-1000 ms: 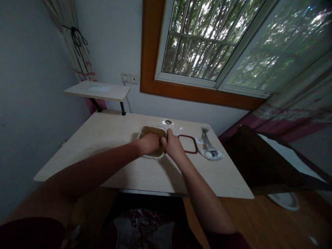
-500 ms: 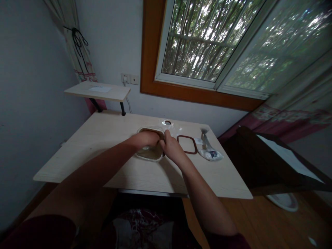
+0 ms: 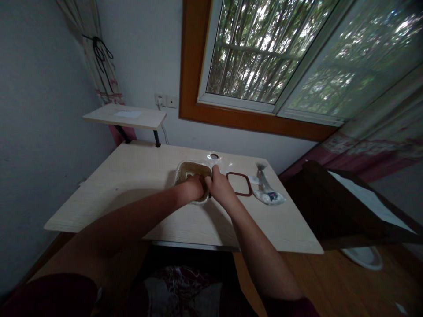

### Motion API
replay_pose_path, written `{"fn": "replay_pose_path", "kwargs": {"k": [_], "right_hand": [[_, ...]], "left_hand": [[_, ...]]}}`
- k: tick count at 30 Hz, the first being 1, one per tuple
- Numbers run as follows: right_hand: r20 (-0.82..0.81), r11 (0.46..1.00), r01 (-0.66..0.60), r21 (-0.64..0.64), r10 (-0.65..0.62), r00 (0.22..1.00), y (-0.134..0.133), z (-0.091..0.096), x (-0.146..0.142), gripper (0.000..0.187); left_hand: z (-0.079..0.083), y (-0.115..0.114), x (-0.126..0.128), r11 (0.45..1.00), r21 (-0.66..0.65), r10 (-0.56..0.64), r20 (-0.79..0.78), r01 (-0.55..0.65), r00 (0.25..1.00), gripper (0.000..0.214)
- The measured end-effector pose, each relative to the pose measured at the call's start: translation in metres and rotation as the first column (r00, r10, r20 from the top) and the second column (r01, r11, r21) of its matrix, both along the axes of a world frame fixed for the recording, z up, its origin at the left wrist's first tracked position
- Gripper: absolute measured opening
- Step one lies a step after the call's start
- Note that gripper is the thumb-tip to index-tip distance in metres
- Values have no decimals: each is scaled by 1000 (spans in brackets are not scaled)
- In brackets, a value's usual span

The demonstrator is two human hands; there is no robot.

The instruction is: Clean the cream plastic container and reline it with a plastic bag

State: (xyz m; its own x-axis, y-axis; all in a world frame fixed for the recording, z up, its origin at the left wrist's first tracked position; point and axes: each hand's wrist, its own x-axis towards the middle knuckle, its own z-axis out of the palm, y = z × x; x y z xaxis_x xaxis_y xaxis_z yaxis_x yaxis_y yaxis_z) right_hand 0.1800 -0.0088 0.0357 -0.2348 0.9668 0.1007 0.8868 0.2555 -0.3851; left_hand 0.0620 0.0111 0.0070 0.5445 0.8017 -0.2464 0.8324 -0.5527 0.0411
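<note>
A squarish, open-topped container (image 3: 181, 169) with a pale rim and beige inside stands on the desk in front of me. My left hand (image 3: 193, 188) reaches down into it; the fingers are mostly hidden, and whether they hold anything does not show. At the right rim, my right hand (image 3: 219, 182) grips the container with the thumb over the edge. Just right of that hand, a reddish-brown square frame (image 3: 248, 185) with rounded corners lies flat.
A clear plastic bag (image 3: 271, 197) with a gathered neck and whitish contents lies at the desk's right. Near the back edge is a round cable hole (image 3: 214, 156). A small raised shelf (image 3: 145, 118) stands at back left. The pale wooden desk (image 3: 109, 176) meets the window wall.
My left hand has shifted slightly towards me and to the right inside the container, showing more of its far left interior. My right hand keeps its hold on the rim.
</note>
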Motion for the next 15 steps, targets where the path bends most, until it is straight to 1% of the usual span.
{"fn": "replay_pose_path", "kwargs": {"k": [6,9,13,15], "right_hand": [[-4,1000,3,9,-3,1000,-1,-1,0,22],[9,1000,14,10,-15,1000,-2,0,1,21],[30,1000,24,15,-24,999,-2,0,1,20],[30,1000,21,22,-22,999,-2,0,1,20]], "left_hand": [[0,1,-9,1000,-11,14,-69,-15,998,35],[5,-4,-15,1000,1,3,-56,-2,998,35],[18,-16,-22,997,4,-80,-12,80,997,33],[21,-21,-26,991,-4,-135,10,135,991,34]]}}
